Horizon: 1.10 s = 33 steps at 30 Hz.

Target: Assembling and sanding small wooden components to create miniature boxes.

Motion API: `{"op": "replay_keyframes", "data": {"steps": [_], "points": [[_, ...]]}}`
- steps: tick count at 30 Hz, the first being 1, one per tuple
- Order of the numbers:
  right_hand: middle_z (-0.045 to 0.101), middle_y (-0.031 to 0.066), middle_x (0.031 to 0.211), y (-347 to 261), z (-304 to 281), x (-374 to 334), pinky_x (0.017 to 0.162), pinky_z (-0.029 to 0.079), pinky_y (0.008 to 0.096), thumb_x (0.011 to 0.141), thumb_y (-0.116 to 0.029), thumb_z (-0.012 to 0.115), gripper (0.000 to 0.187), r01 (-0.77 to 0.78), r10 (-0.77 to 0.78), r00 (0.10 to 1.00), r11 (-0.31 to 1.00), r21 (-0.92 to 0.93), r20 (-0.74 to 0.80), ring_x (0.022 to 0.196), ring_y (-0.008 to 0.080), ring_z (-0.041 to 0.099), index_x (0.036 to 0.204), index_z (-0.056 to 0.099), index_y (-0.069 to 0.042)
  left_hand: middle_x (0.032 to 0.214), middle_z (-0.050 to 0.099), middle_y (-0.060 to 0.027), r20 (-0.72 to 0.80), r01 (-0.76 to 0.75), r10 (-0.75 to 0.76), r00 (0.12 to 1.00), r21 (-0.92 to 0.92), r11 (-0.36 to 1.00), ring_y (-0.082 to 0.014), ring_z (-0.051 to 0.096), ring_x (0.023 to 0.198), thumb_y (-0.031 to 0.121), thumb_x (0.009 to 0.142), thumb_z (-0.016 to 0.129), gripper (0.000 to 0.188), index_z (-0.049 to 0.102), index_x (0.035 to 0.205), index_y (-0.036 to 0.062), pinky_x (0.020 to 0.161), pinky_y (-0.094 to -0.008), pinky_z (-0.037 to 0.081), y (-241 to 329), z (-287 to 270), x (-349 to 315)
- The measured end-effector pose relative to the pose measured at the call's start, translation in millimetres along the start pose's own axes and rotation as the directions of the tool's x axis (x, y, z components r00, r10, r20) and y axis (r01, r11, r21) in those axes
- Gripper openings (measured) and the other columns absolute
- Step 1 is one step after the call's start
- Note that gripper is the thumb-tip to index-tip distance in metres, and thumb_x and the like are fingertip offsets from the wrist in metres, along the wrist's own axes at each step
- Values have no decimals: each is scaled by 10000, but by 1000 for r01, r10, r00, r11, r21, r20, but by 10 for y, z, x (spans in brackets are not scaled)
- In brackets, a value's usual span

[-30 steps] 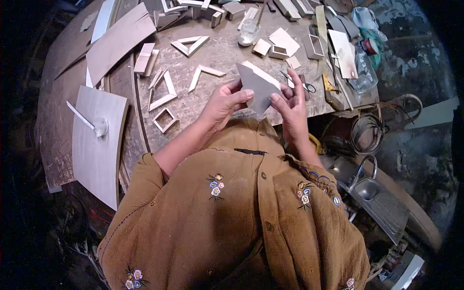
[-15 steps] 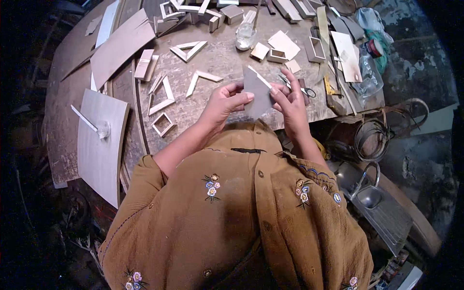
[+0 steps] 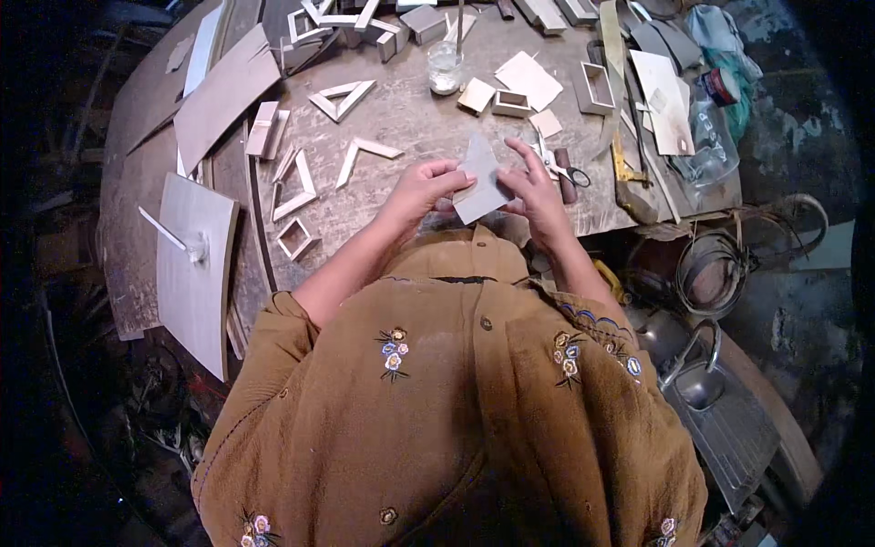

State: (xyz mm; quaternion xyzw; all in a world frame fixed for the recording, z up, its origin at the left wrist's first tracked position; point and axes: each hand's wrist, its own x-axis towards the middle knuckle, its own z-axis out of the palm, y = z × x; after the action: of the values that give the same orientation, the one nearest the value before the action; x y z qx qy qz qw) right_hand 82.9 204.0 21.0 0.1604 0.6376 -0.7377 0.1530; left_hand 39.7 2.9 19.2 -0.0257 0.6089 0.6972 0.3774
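Note:
Between my two hands, close to the table's near edge, is a piece of grey sandpaper [image 3: 482, 190], thin and bent, tapering toward its far end. My left hand [image 3: 421, 193] pinches its left side between thumb and fingers. At the right side, the thumb and lower fingers of my right hand [image 3: 540, 196] grip the paper while the index finger is raised off it. Just beyond the right hand lies a pair of scissors [image 3: 550, 162] with dark handles. An L-shaped wooden strip piece [image 3: 383, 149] rests beyond the left hand.
The wooden table [image 3: 392, 114] carries a triangular wooden frame [image 3: 322, 105], a small square frame [image 3: 308, 244], little wooden boxes [image 3: 511, 108] and a glass jar [image 3: 445, 73] with a stick in it. A pale board [image 3: 187, 301] leans out at left. A sink [image 3: 702, 390] stands lower right.
The sandpaper has been turned in my hands: its lighter face now shows and its near corner points down toward me. Both hands still hold it. The view has shifted slightly.

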Motion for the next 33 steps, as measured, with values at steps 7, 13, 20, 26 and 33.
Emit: {"op": "replay_keyframes", "data": {"steps": [7, 13, 20, 26, 33], "points": [[686, 130, 992, 138, -310, 240, 748, 506, 282, 842, -151, 724, 694, -37, 30, 998, 991, 127, 55, 866, 159, 644, 1414, 342, -59, 843, 674, 1, -119, 119, -119, 986, -8, 993, -79, 583, 702, 364, 874, 657, 330, 686, 1005, 63, 613, -212, 416, -203, 125, 404], [686, 130, 984, 151, -536, 404, 765, 510, 278, 845, -162, 722, 692, -63, 57, 996, 994, 87, 70, 879, 161, 647, 1411, 342, -43, 884, 687, -16, -108, 121, -112, 988, 77, 990, -104, 620, 752, 437, 889, 621, 397, 680, 1014, 65, 652, -227, 455, -48, 292, 553], [675, 75, 930, 154, -693, 609, 669, 518, 264, 858, -221, 716, 661, -82, 78, 995, 994, 76, 57, 844, 123, 633, 1402, 375, -65, 946, 688, -30, -136, 162, -154, 979, 54, 985, -107, 625, 787, 434, 903, 590, 401, 668, 1055, 71, 672, -248, 476, -139, 317, 873], [666, 33, 900, 94, -797, 785, 622, 504, 248, 863, -239, 704, 640, -33, 26, 991, 998, 59, 131, 807, 101, 624, 1400, 388, -92, 864, 677, -40, -290, 131, -166, 942, -139, 982, -117, 642, 708, 416, 904, 583, 388, 654, 1025, 54, 647, -236, 512, -39, 433, 949], [685, 89, 905, 42, -857, 982, 619, 514, 262, 848, -253, 742, 694, -74, 72, 987, 997, 10, 146, 790, 123, 645, 1399, 364, -68, 878, 655, -38, -251, 130, -127, 960, -3, 991, -123, 620, 749, 388, 890, 599, 355, 652, 991, 52, 647, -252, 493, 49, 360, 1030]]}}
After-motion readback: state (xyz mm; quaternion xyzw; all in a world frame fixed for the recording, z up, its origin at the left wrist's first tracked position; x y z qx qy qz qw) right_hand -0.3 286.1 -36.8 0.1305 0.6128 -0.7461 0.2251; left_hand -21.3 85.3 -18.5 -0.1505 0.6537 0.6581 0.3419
